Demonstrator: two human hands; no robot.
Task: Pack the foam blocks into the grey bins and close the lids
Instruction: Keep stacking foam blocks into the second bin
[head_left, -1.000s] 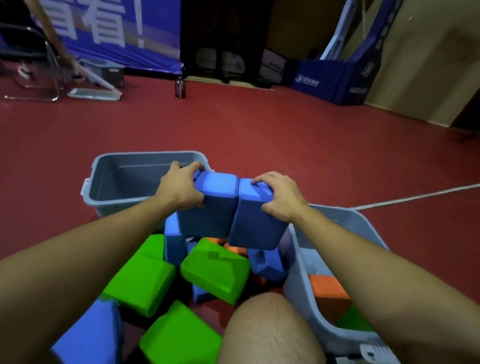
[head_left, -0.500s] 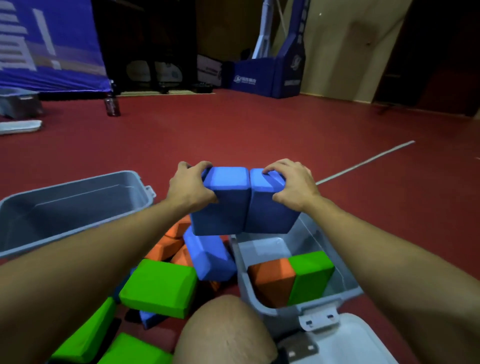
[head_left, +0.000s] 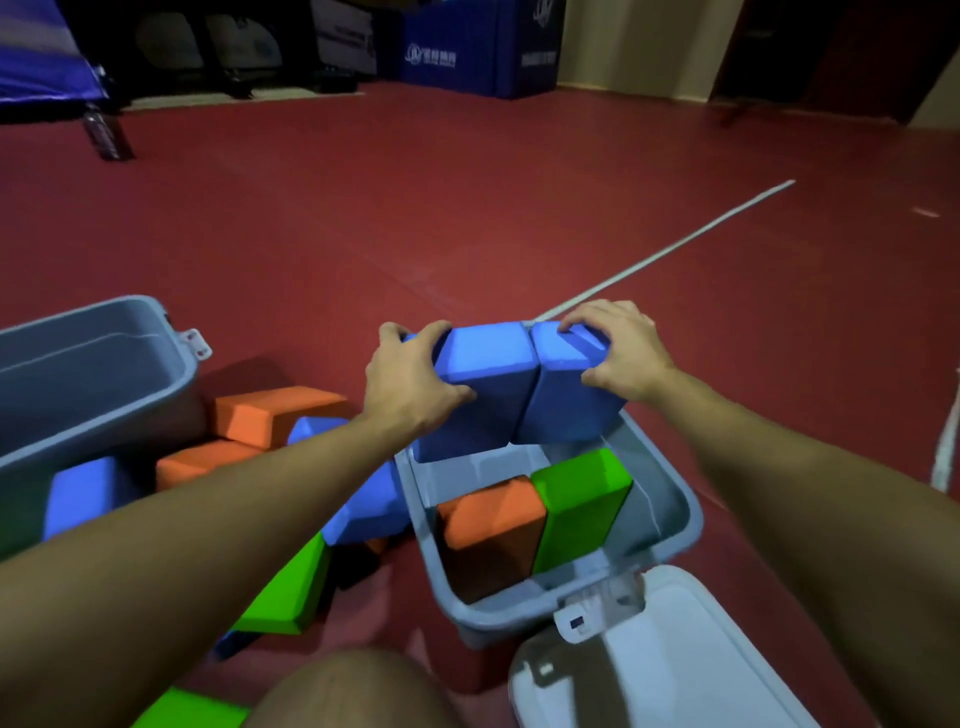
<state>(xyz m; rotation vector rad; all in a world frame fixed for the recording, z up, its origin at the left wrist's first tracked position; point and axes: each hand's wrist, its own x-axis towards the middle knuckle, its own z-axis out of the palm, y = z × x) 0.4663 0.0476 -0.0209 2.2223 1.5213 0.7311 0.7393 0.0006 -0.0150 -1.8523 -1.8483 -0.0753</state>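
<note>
Above the near grey bin, two blue blocks gripped between left hand and right hand.

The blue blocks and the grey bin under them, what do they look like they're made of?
Blue blocks: most likely foam, matte, no glare, with soft rounded edges; the left hand and right hand each grip one and press them together. Grey bin: looks like moulded plastic, smooth with a faint sheen, thin walls and a rolled rim. White lid: probably plastic too, a little glossier.
</note>
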